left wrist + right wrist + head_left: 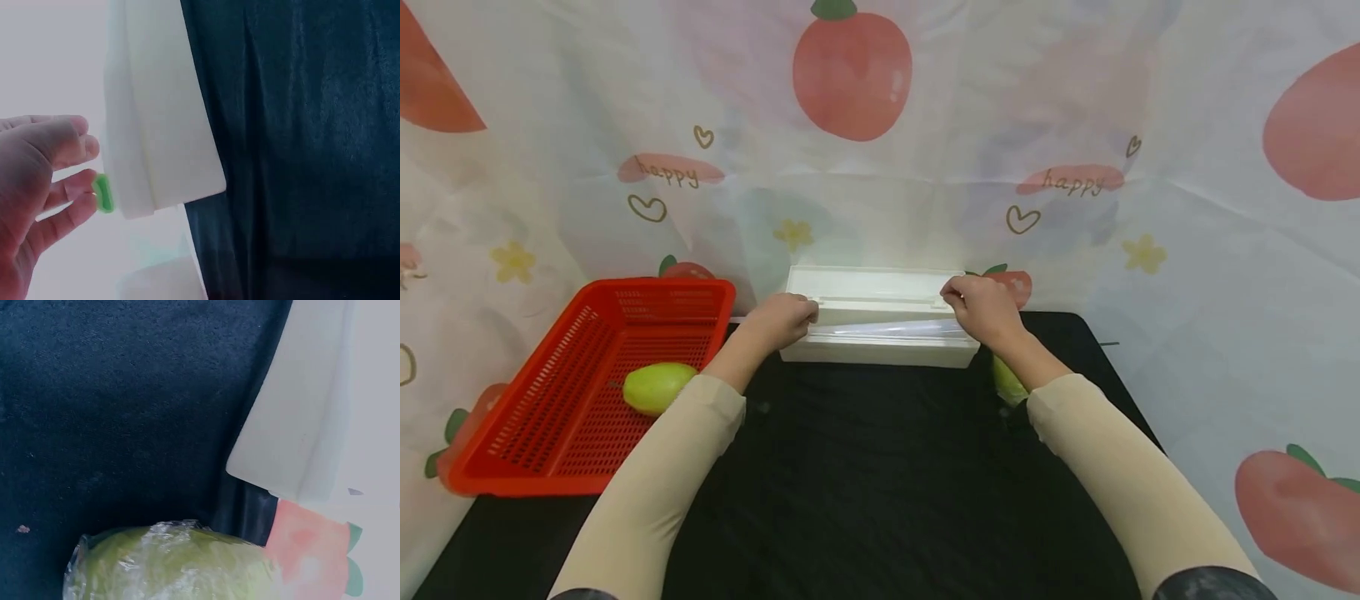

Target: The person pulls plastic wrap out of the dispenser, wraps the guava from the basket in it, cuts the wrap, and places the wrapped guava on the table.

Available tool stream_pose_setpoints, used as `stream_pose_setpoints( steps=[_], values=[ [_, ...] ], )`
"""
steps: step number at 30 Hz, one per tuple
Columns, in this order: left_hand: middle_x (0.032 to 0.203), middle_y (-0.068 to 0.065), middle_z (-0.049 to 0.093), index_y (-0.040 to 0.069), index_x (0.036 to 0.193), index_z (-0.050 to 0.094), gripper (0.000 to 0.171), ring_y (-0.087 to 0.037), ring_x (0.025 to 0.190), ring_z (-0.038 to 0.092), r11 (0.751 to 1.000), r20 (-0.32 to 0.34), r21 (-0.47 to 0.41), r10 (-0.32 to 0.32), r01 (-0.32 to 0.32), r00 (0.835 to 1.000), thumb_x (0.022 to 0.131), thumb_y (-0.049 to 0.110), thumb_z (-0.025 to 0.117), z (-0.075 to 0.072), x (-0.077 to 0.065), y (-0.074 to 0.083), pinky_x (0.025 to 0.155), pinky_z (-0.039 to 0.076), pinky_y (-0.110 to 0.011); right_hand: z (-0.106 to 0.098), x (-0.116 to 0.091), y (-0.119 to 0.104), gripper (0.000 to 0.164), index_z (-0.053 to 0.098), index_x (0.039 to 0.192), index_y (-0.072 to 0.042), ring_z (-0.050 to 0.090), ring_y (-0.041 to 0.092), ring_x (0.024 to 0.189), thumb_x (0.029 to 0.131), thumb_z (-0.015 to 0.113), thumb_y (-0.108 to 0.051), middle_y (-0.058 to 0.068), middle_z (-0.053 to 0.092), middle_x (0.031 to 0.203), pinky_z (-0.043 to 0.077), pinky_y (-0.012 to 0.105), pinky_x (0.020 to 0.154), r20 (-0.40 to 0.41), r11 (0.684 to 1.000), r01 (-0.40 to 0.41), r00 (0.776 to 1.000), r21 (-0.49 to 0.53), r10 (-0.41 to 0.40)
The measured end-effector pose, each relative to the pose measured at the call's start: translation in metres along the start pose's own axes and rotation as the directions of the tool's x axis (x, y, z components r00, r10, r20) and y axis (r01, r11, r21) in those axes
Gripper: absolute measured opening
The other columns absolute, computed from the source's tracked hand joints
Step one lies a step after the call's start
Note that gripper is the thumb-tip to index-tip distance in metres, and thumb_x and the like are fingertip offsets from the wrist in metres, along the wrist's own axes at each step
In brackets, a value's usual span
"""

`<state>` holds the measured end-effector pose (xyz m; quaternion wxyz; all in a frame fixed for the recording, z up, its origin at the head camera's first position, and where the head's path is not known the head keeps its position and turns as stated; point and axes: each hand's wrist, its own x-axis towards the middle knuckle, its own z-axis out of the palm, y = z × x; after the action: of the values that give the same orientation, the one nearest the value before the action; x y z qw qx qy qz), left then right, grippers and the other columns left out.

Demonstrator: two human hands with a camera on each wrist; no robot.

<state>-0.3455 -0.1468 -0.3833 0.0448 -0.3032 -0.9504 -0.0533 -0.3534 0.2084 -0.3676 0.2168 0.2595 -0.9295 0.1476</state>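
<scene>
We see the white box (880, 353) with its lid raised at the far edge of the black-covered table (880, 483), clear film (895, 328) slanting across its opening. Our left hand (781, 320) and right hand (987, 308) are at its two ends, fingers curled (whether they pinch film, we cannot tell). Near our right forearm lies a wrapped green fruit (175, 565); another fruit (658, 387) lies in the red basket (527, 486).

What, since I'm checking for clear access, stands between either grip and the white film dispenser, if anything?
Nothing visible does. The left grip and right grip are at opposite ends of the white film dispenser. The red plastic basket stands off to the left; the plastic-wrapped green fruit lies to the right.
</scene>
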Motion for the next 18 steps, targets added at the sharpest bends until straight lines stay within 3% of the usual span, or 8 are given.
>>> stream_pose_setpoints(
  steps=[4, 12, 18],
  values=[
    [0.088, -0.008, 0.066, 0.006, 0.095, 0.066, 0.013, -0.025, 0.077, 0.059, 0.999, -0.037, -0.030, 0.014, -0.015, 0.999, 0.088, -0.002, 0.058, -0.001, 0.001, -0.001, 0.077, 0.053, -0.038, -0.004, 0.000, -0.002, 0.010, 0.074, 0.102, -0.008, 0.067, 0.026, 0.073, 0.095, 0.067, -0.013, 0.010, 0.074, 0.094, 0.053, 0.043, 0.061, 0.006, 1.000, -0.017, 1.000, 0.004, 0.017],
    [0.101, -0.010, 0.069, 0.005, 0.109, 0.068, 0.022, -0.028, 0.094, 0.063, 0.987, -0.061, -0.131, -0.103, 0.095, 0.993, 0.094, -0.001, 0.053, -0.008, -0.003, -0.002, 0.088, 0.053, -0.040, -0.010, -0.001, -0.005, 0.012, 0.073, 0.104, -0.009, 0.066, 0.025, 0.071, 0.097, 0.065, -0.016, 0.009, 0.074, 0.095, 0.050, 0.042, 0.059, -0.007, 0.998, -0.045, 0.999, 0.033, 0.045],
    [0.100, -0.012, 0.073, 0.004, 0.108, 0.072, 0.020, -0.031, 0.094, 0.066, 0.989, -0.178, -0.124, -0.107, 0.085, 0.978, 0.098, 0.001, 0.055, -0.017, -0.005, -0.002, 0.088, 0.054, -0.043, -0.014, -0.001, -0.006, 0.015, 0.073, 0.106, -0.009, 0.066, 0.025, 0.074, 0.099, 0.063, -0.017, 0.009, 0.073, 0.098, 0.051, 0.042, 0.063, 0.007, 0.996, -0.081, 0.997, 0.046, 0.080]
  ],
)
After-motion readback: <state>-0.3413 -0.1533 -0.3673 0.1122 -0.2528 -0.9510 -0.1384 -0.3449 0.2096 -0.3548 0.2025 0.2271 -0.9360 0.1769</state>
